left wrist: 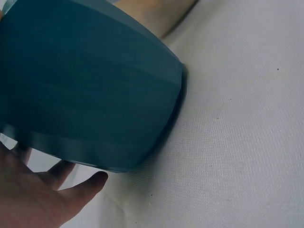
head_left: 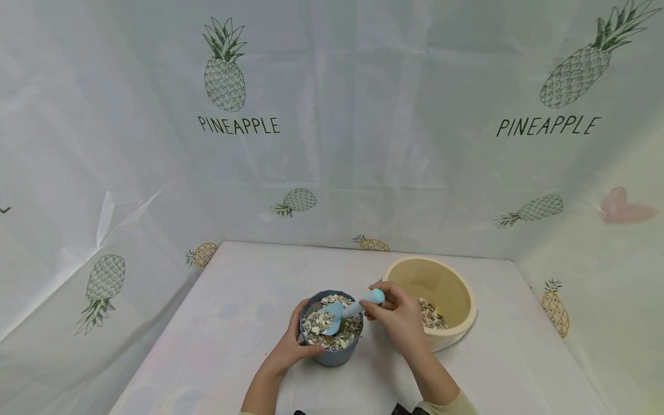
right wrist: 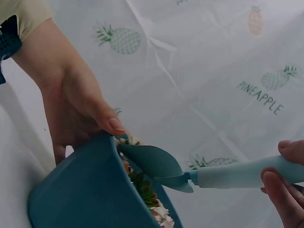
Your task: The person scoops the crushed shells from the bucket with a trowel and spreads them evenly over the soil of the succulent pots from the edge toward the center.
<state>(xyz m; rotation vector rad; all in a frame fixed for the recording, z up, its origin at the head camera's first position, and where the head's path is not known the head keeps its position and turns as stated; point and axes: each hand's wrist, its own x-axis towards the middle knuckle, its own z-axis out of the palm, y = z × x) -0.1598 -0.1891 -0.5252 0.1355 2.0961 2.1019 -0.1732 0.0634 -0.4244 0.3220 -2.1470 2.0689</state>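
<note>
A blue faceted plant pot (head_left: 334, 358) stands on the table, filled with pale gravelly grit (head_left: 315, 323). My left hand (head_left: 291, 344) holds it from the left, thumb at the near rim and fingers along its side. In the right wrist view a small green succulent (right wrist: 143, 189) shows among the grit, close under the scoop. Between thumb and fingers, my right hand (head_left: 399, 316) pinches the handle of a light blue toy-like trowel (head_left: 334, 317). The blade lies over the pot's opening with some grit on it, its handle slanting up to the right.
Right of the pot is a larger cream tub (head_left: 450, 336), with more mixed grit (head_left: 432, 316) at its bottom. My right forearm passes in front of the tub's near left side. Hanging white sheets (head_left: 363, 161) printed with pineapples enclose the white table (head_left: 249, 271) at the back and sides.
</note>
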